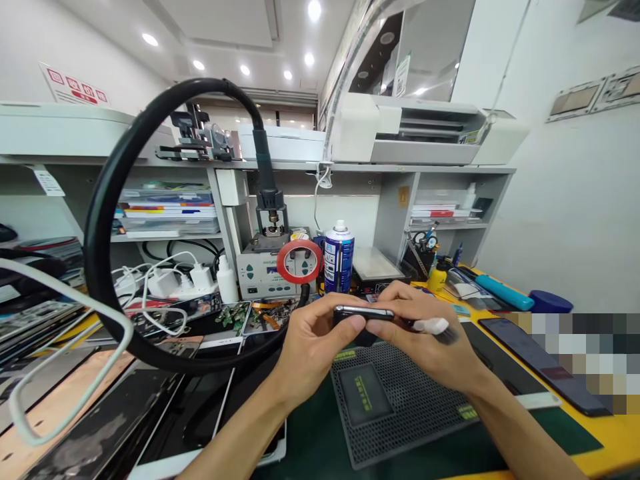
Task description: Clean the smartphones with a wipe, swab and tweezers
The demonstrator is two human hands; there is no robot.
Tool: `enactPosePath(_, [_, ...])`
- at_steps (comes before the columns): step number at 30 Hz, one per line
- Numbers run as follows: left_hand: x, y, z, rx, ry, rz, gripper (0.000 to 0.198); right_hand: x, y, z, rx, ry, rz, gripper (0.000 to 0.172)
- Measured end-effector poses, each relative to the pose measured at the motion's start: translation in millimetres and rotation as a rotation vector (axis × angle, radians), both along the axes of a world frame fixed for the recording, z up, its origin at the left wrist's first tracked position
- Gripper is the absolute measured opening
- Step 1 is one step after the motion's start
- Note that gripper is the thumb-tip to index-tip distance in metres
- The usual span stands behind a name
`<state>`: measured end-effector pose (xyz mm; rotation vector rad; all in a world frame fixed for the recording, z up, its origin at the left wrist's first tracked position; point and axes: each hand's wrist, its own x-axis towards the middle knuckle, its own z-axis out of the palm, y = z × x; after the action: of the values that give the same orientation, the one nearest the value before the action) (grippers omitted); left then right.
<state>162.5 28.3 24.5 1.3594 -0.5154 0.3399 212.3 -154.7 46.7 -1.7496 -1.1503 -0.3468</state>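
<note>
Edge-on to me, a dark smartphone (364, 312) is held up between my two hands. My left hand (313, 337) is closed round its left end, the thumb along the near edge. My right hand (430, 337) grips the other end with thumb and fingers. A small brush (431, 326) with a white ferrule and greyish bristles also sticks out of my right hand, pointing right. Below both hands lies a black perforated work mat (400, 413) with yellow-green labels. The phone's flat faces are mostly hidden from this angle.
A thick black hose (100, 200) loops at left before a soldering station (260, 270). Behind the phone stand a blue spray can (339, 257) and a red tape ring (285, 261). Phone parts (95, 400) crowd the left; another phone (540, 363) lies right.
</note>
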Motion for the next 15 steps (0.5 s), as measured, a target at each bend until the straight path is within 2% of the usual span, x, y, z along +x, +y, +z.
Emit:
enactPosePath(7, [-0.1, 0.7, 2.4, 0.021, -0.001, -0.005, 0.015, -3.4, 1.3, -1.4, 0.007, -0.071, -0.047, 0.02])
enactPosePath(15, [-3.6, 1.2, 2.4, 0.133, -0.035, 0.093, 0.021, -4.4, 5.5, -12.1, 0.113, -0.301, -0.166, 0.031])
